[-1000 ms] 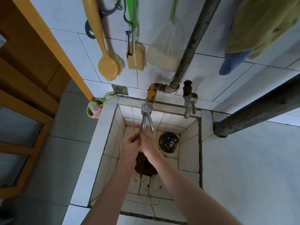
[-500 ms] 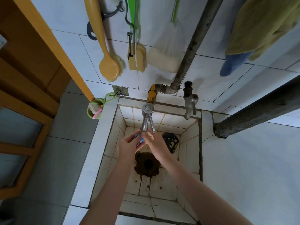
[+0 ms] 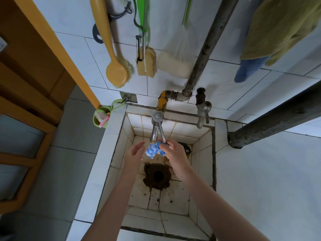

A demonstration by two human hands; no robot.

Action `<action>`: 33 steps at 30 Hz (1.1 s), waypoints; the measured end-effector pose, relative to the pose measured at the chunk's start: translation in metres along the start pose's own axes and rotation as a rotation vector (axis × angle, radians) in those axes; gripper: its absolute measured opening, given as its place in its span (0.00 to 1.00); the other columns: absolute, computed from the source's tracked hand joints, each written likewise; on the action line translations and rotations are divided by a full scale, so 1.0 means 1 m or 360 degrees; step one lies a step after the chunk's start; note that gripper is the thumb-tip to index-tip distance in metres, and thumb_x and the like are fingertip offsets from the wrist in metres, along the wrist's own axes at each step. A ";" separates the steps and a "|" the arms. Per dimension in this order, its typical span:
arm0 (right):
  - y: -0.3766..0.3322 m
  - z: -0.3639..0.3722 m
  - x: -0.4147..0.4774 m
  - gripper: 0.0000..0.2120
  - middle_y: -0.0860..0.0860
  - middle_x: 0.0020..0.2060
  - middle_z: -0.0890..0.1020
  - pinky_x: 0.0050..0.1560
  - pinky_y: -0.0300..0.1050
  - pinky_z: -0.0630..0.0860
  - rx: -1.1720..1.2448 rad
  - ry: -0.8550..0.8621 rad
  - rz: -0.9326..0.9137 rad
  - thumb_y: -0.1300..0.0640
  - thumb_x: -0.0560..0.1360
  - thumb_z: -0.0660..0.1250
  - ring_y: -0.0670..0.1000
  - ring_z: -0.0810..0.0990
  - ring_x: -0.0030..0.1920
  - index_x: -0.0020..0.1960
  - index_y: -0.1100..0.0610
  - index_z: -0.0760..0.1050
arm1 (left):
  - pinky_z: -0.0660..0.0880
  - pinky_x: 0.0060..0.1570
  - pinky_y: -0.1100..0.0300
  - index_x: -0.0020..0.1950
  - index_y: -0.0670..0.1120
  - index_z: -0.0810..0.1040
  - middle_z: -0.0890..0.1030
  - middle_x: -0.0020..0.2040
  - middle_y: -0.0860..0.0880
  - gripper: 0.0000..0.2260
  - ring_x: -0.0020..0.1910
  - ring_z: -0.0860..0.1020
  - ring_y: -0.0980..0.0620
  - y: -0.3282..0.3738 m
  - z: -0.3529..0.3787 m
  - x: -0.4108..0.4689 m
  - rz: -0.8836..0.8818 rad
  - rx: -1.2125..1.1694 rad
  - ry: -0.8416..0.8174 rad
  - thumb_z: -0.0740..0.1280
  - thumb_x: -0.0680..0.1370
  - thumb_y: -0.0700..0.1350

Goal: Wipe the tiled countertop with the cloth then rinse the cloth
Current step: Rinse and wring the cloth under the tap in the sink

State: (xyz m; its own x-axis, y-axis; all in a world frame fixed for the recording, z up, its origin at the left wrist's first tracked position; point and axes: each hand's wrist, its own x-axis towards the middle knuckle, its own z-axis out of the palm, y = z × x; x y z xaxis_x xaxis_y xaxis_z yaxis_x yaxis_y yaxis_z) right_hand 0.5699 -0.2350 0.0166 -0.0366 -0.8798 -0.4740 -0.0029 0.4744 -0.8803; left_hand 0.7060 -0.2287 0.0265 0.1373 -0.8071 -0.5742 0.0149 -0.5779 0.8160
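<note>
We look down into a small square sink (image 3: 203, 164) lined with stained white tiles and set against a white tiled wall. A steel tap (image 3: 156, 127) reaches out over the basin from the wall, and we use it as our landmark. Below the tap, at the bottom of the basin, lies a dark, grimy drain hole (image 3: 157, 175).

Directly under the spout of the tap we see the cloth (image 3: 153, 151), blue with white spots and bunched into a small wad. The right hand (image 3: 173, 153) grips the cloth with its fingers curled around the right side of the wad, just below the tip of the tap lever. The left hand (image 3: 134, 153), to the left of the spout, is loosely open with the fingers spread; its palm faces the cloth, but we cannot tell whether it touches it. Whether water runs from the tap is also hard to make out.

Above the tap a yellow brush (image 3: 115, 66), a sponge on a stick (image 3: 145, 62) and a pale bag (image 3: 175, 65) hang on the wall. Right of the tap stands a second, older tap (image 3: 202, 110), and a dark object behind the right hand is mostly hidden. Left of the tap a green cup (image 3: 99, 119) hangs from a hook. Both forearms are cut off by the lower edge.
</note>
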 end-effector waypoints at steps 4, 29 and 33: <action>-0.007 0.002 -0.003 0.09 0.56 0.49 0.81 0.59 0.48 0.76 0.0284 -0.0147 0.0128 0.65 0.76 0.62 0.56 0.80 0.55 0.51 0.57 0.78 | 0.70 0.59 0.54 0.63 0.51 0.70 0.76 0.57 0.49 0.14 0.56 0.74 0.51 -0.001 0.006 0.002 -0.0087 0.0185 -0.0196 0.57 0.80 0.51; 0.004 0.031 0.003 0.10 0.49 0.38 0.76 0.35 0.25 0.70 -0.0114 0.0206 -0.0031 0.57 0.82 0.53 0.44 0.74 0.38 0.48 0.59 0.72 | 0.78 0.46 0.62 0.50 0.46 0.78 0.81 0.45 0.47 0.08 0.45 0.81 0.51 -0.005 0.013 -0.010 -0.0007 -0.0230 -0.0025 0.64 0.75 0.36; 0.008 0.033 -0.020 0.10 0.48 0.46 0.77 0.45 0.28 0.73 0.0002 -0.0201 -0.0109 0.59 0.82 0.54 0.41 0.77 0.46 0.60 0.59 0.70 | 0.76 0.46 0.62 0.54 0.44 0.78 0.81 0.43 0.49 0.09 0.46 0.80 0.51 -0.005 0.010 -0.007 0.0053 -0.0147 0.0020 0.64 0.76 0.38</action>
State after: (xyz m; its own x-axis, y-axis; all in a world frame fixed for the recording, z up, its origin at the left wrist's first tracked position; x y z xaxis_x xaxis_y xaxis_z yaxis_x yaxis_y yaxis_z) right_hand 0.6036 -0.2143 0.0184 0.0895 -0.9070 -0.4116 0.0003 0.4133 -0.9106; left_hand 0.6946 -0.2210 0.0256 0.1516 -0.8240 -0.5460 0.1013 -0.5365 0.8378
